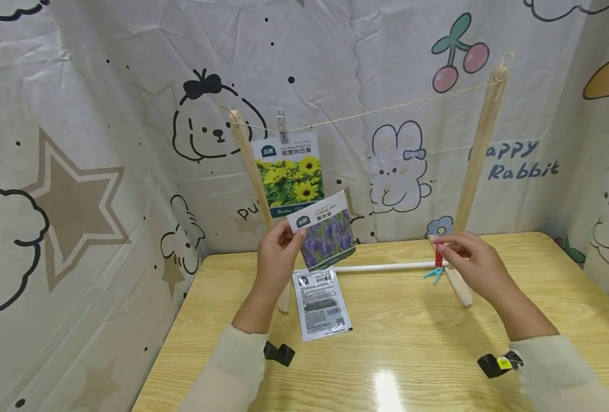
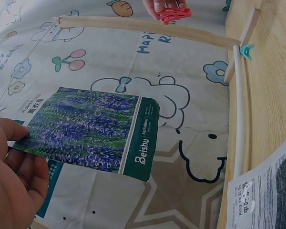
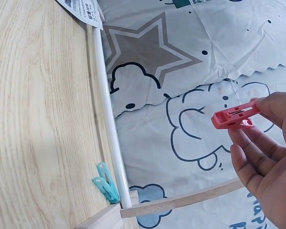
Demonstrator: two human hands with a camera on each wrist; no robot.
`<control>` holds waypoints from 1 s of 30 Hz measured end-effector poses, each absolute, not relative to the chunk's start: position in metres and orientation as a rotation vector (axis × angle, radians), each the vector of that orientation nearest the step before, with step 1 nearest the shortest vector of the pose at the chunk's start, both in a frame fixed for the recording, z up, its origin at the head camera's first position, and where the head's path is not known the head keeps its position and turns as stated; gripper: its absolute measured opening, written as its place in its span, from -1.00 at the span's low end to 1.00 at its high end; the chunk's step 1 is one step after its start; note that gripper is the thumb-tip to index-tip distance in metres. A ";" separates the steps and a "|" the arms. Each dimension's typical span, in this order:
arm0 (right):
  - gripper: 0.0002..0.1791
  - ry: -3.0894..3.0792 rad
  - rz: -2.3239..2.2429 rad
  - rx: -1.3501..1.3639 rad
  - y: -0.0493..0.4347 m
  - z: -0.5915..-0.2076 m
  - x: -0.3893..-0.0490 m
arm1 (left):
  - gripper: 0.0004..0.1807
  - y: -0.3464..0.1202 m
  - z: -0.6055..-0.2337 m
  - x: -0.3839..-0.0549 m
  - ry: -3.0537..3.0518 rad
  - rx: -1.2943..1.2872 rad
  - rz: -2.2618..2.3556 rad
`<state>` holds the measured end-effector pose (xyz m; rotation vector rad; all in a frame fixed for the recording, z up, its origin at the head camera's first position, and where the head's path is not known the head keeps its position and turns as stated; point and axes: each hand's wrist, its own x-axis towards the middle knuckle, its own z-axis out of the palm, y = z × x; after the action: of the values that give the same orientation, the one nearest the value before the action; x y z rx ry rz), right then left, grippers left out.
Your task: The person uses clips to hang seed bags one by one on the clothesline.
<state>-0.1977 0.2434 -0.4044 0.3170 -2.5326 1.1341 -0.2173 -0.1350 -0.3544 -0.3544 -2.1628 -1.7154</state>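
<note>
A: What comes first, from the left?

B: The left wooden post, nearest the back left corner of the counter. Just beside it is the left hand, thumb and fingers pinching a lavender packet by one edge. The packet is tilted and held up above the counter, picture side toward the head camera.

A: And around that packet?

B: Behind it, a sunflower packet hangs by a metal clip from the string. Below, a silver packet lies on the counter, left of centre and toward the back edge, barcode side up.

A: Moving right?

B: A white rod runs roughly along the back edge. Just beside its right end is a teal clip.

A: What about the other hand?

B: The right hand grasps a red clip between thumb and fingers, above the counter toward the back right corner. Past it rises the right wooden post, where the string is tied near the top
</note>
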 end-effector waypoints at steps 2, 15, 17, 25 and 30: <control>-0.70 -2.534 1.125 0.315 0.243 -0.403 -0.198 | -0.74 -0.134 -0.354 -0.218 -2.159 -0.361 -1.716; -0.72 -2.538 1.136 0.320 0.245 -0.400 -0.199 | -0.73 -0.130 -0.349 -0.220 -2.143 -0.363 -1.701; -0.72 -2.542 1.131 0.319 0.246 -0.400 -0.200 | -0.72 -0.130 -0.349 -0.220 -2.146 -0.364 -1.702; -0.72 -2.545 1.127 0.325 0.249 -0.398 -0.200 | -0.73 -0.125 -0.345 -0.223 -2.129 -0.381 -1.689; -0.75 -2.531 1.122 0.341 0.250 -0.397 -0.200 | -0.74 -0.123 -0.342 -0.225 -2.131 -0.400 -1.673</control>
<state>-0.1998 0.2501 -0.3968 0.3413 -2.5311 1.1224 -0.2250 -0.1230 -0.3423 -0.3995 -2.1312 -1.6729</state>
